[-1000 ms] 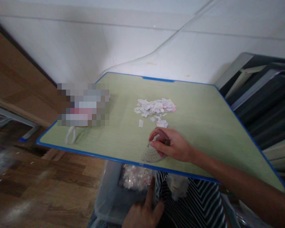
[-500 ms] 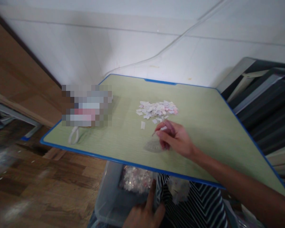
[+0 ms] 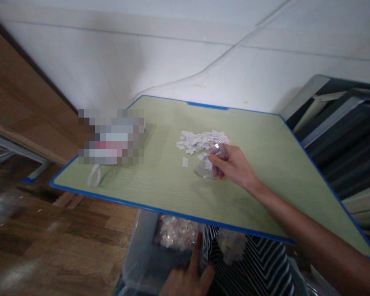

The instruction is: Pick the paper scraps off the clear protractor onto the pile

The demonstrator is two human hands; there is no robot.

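My right hand [image 3: 234, 166] grips a clear plastic protractor [image 3: 207, 169] standing on its edge on the green table [image 3: 160, 181], right at the near side of a heap of small white and pink paper scraps [image 3: 200, 142]. One loose scrap [image 3: 184, 162] lies just left of the protractor. My left hand [image 3: 188, 277] is below the table's front edge, fingers resting on the rim of a translucent plastic bin [image 3: 142, 255] that holds more paper scraps [image 3: 175, 234].
A blurred-out object [image 3: 111, 137] sits at the table's left side with a white loop [image 3: 94, 179] lying beside it. A white wall with a cable runs behind. Dark metal frames [image 3: 342, 123] stand at the right. Wooden floor lies to the left.
My right hand has carried the protractor from near the table's front edge away from me, up to the scrap heap, and tipped it from flat to upright. My left hand has stayed on the bin.
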